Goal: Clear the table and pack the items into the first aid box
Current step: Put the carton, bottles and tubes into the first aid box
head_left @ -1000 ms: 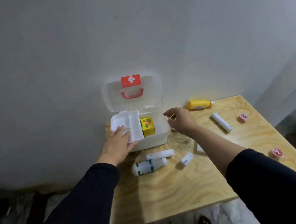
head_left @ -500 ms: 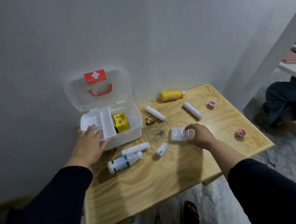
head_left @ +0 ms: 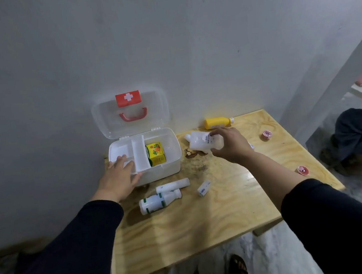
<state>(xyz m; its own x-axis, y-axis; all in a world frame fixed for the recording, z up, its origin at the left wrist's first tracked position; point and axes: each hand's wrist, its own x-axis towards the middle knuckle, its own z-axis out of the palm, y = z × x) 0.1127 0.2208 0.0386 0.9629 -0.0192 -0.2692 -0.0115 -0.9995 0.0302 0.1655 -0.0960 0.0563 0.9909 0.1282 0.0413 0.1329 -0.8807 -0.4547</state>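
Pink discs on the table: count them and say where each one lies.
2. One pink disc lies near the table's far right edge; the other sits at the near right edge, beside the right forearm. The right arm may hide more.

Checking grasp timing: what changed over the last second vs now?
The right hand went from the box rim out to the table, closed on the white pouch, and has lifted it toward the first aid box. Unchanged: left hand steadying the box's near-left corner, yellow carton inside, the yellow bottle lying by the wall.
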